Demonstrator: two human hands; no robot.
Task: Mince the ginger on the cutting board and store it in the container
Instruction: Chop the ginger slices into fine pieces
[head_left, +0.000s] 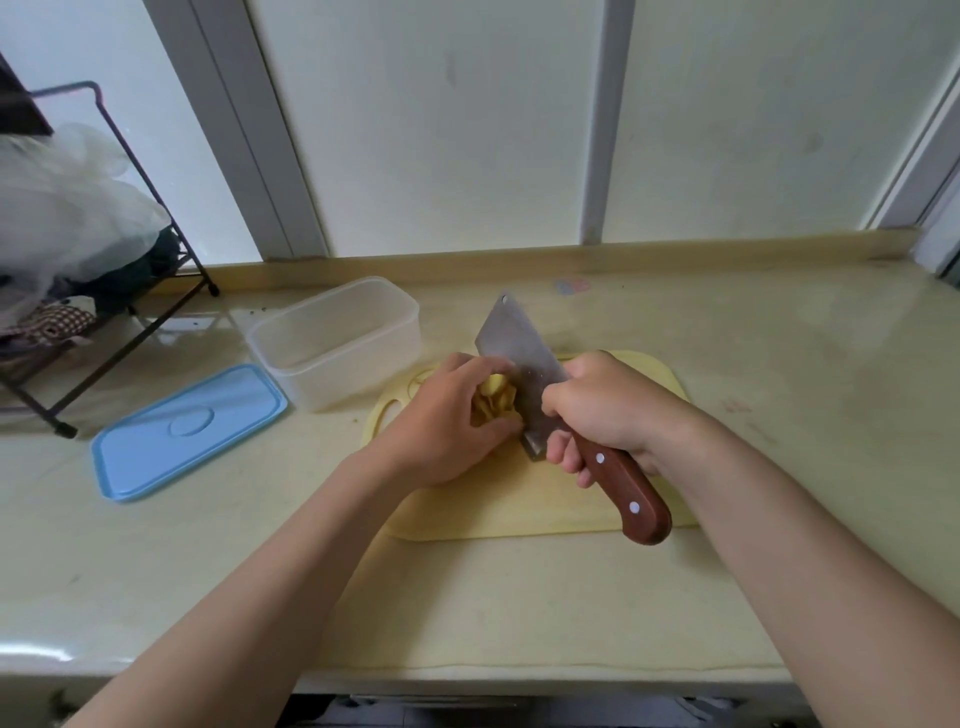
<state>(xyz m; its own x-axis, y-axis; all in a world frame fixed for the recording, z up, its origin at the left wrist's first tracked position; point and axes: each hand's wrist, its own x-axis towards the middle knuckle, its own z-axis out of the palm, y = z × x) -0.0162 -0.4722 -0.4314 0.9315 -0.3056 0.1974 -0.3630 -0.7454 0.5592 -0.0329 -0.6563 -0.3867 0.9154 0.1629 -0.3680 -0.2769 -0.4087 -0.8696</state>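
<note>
So the ginger (496, 397) sits on the cutting board (519, 509), bunched under the left hand (447, 421), whose fingers are curled down on the pile. Right hand (602, 410) has its fingers wrapped round the cleaver (519, 358) handle, blade touching the ginger's right side, running away from the body. Next cut probably moves leftward. Container (337, 338) is open, just beside the board's far-left corner.
</note>
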